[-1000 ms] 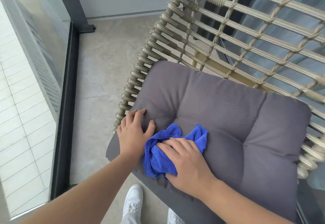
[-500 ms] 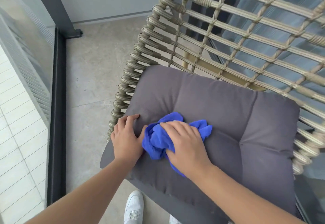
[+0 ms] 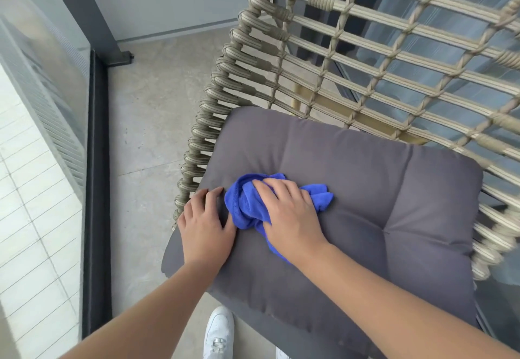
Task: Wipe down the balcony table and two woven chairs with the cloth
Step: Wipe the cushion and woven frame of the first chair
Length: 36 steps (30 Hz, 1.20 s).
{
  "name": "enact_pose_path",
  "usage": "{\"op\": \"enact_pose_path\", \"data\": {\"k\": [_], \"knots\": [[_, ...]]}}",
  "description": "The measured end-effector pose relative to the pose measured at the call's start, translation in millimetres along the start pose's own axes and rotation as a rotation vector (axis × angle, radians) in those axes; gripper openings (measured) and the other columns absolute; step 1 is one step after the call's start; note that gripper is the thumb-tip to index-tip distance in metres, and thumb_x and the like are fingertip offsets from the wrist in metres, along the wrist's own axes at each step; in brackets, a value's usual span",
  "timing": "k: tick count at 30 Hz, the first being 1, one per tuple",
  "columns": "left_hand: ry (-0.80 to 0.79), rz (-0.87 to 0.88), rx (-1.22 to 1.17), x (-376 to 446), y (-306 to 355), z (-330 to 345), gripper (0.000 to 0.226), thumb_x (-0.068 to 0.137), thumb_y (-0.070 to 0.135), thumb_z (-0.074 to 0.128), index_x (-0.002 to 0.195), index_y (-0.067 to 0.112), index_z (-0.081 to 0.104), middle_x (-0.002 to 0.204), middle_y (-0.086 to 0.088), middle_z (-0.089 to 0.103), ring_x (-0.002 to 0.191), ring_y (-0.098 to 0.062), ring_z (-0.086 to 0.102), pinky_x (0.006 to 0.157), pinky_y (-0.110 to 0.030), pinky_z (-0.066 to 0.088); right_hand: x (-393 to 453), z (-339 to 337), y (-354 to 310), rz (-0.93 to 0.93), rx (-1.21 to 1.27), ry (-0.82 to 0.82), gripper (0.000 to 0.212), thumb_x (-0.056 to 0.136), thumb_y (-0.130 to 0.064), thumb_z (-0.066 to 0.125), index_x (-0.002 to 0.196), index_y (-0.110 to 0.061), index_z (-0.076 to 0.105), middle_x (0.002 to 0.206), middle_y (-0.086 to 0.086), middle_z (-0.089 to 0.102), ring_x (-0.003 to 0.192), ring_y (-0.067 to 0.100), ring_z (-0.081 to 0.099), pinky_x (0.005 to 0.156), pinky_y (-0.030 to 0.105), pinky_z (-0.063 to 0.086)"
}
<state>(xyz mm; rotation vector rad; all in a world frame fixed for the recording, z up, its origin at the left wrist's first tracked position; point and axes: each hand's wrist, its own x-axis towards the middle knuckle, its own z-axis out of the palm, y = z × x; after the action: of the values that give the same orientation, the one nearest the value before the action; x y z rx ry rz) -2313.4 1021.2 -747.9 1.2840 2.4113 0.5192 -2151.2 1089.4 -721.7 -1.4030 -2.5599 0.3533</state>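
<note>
Nearest the camera, below the front edge of the cushion [image 3: 351,189], one white shoe [image 3: 219,336] stands on the pale stone floor [image 3: 146,133]; a sliver of a second shoe shows just beside it at the frame's bottom.

On the cushion, front left part: left hand [image 3: 204,225] lies flat, palm down, fingers spread and slightly bent, pressing the grey fabric near its left edge. It holds nothing. Thumb side sits just beside the cloth [image 3: 247,203], touching or nearly so; cannot tell which.

Right of that, toward the cushion's middle: right hand [image 3: 287,212] rests on top of the blue cloth, fingers curled down over the bunched fabric, pressing it against the cushion. Cloth is crumpled, with folds sticking out past the fingertips on the far side and a tail showing under the wrist.

Cushion is dark grey, tufted, with seams meeting at a dimple right of the hands. It sits on the seat of the chair [image 3: 365,63].

Behind the cushion: woven back and left side of the chair, tan cord wrapped over the frame in an open lattice.

Left of the chair, across the floor: glass railing [image 3: 42,77] with a dark base rail and a dark post.
</note>
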Motion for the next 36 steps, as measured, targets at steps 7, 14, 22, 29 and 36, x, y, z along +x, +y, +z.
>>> {"op": "enact_pose_path", "data": {"k": [7,14,22,29,36], "knots": [[0.029,0.003,0.052,3,7,-1,0.054,0.087,0.062,0.039,0.129,0.032,0.053,0.134,0.003,0.050,0.126,-0.027,0.048,0.103,-0.049,0.038,19,-20,39,0.110,-0.026,0.097,0.079,0.063,-0.016,0.085,0.137,-0.023,0.060,0.132,-0.004,0.061,0.116,0.028,0.059,0.086,0.045,0.050],[-0.025,0.015,0.053,17,19,-11,0.046,0.092,0.053,0.051,0.134,0.033,0.049,0.148,0.002,0.044,0.135,-0.028,0.042,0.109,-0.049,0.032,45,-48,128,0.347,-0.095,0.219,0.070,0.076,-0.002,0.074,0.142,-0.015,0.055,0.140,0.006,0.057,0.125,0.036,0.053,0.095,0.053,0.045],[-0.165,0.143,0.179,65,43,-14,0.076,0.092,0.070,0.042,0.159,0.041,0.018,0.167,-0.008,0.017,0.151,-0.029,0.021,0.119,-0.048,0.023,39,-72,215,0.735,-0.125,0.206,0.047,0.086,-0.021,0.068,0.130,-0.009,0.056,0.129,0.016,0.060,0.119,0.044,0.053,0.103,0.056,0.042],[-0.217,0.175,0.269,84,44,-8,0.077,0.092,0.071,0.037,0.160,0.041,0.014,0.168,-0.007,0.015,0.151,-0.029,0.020,0.119,-0.046,0.025,54,-58,195,0.805,0.068,0.284,0.040,0.085,-0.018,0.067,0.122,-0.005,0.058,0.124,0.019,0.061,0.117,0.044,0.054,0.105,0.052,0.040],[-0.249,0.191,0.290,87,38,-4,0.078,0.093,0.074,0.029,0.161,0.040,0.012,0.169,-0.008,0.015,0.152,-0.029,0.019,0.120,-0.046,0.023,91,-42,148,0.664,0.247,0.318,0.043,0.086,-0.014,0.071,0.127,-0.008,0.059,0.126,0.011,0.062,0.120,0.036,0.055,0.104,0.046,0.042]]}}
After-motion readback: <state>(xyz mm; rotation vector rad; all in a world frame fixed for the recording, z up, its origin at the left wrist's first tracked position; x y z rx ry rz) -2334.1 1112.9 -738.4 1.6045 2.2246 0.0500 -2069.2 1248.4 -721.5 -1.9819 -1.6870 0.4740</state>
